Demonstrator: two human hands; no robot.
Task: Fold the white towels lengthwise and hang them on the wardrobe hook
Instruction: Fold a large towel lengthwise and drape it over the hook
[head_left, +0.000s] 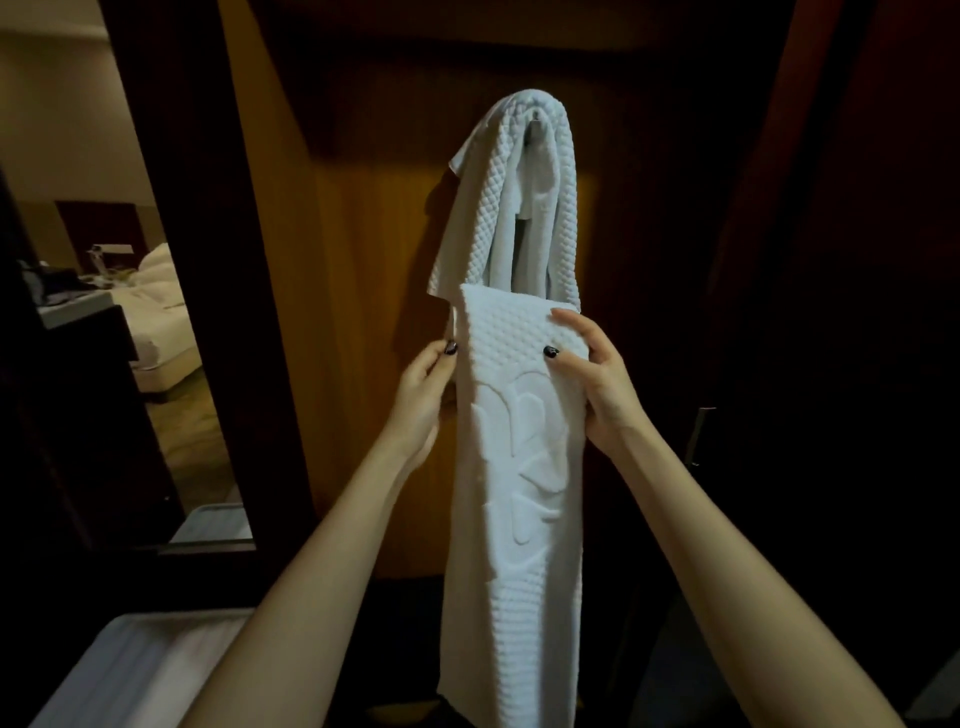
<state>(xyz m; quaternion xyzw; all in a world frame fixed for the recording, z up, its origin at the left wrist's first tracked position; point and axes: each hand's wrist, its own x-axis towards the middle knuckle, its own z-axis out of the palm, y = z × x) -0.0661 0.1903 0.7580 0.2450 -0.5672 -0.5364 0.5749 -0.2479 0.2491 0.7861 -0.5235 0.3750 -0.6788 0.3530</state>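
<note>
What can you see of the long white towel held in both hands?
The folded towel is white and thick, with a raised diamond weave at top and bottom and an embossed leaf-like motif between. Folded into a long narrow strip, it hangs upright before the wooden wardrobe panel. The left hand pinches its upper left edge; the right hand grips its upper right edge. Its top overlaps the hung towel above.

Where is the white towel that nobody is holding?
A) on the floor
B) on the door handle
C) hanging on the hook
C: the quilted towel drapes over the wardrobe hook, just above the folded towel that the left hand and right hand hold by its edges.
</note>
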